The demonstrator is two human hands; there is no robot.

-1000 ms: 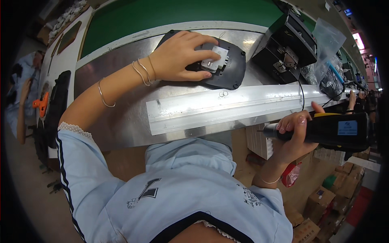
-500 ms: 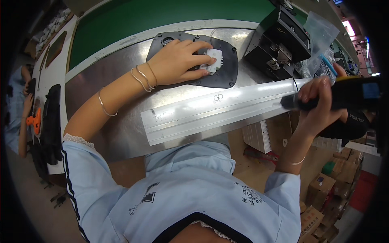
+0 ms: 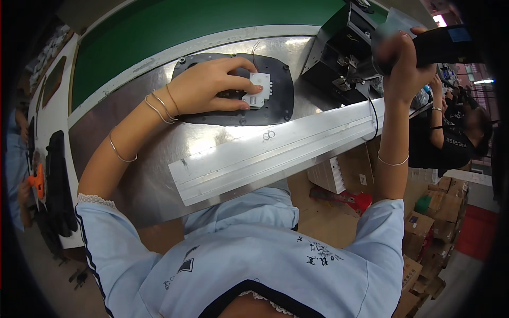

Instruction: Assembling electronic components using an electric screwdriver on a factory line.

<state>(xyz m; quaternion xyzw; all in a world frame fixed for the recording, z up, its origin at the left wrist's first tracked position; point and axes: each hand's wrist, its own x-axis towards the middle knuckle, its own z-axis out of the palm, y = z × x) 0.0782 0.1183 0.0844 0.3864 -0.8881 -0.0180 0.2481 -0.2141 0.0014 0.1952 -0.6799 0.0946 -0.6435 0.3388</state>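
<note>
A flat black plastic panel [image 3: 281, 100] with rounded corners lies on the metal bench. On top of it sits a small white plastic block [image 3: 264, 82] with short prongs along its right side. My left hand [image 3: 204, 86] reaches over the panel, thumb and fingers pressed on the block. My right hand [image 3: 405, 74] is raised at the right, closed around a black power screwdriver [image 3: 445, 45]. The screwdriver's front end points left, close to a black box-shaped screw feeder [image 3: 339, 55] with metal fittings. Its tip is hard to make out there.
A long silver metal channel [image 3: 275, 151] lies along the bench's near edge. A thin black cable [image 3: 377, 119] hangs by its right end. Cardboard boxes [image 3: 442, 209] and a red object [image 3: 358, 201] are below right. Another person [image 3: 445, 132] is at the far right.
My right hand has lifted the screwdriver up and away from me, from above the channel's right end to beside the screw feeder. My left hand stays on the white block.
</note>
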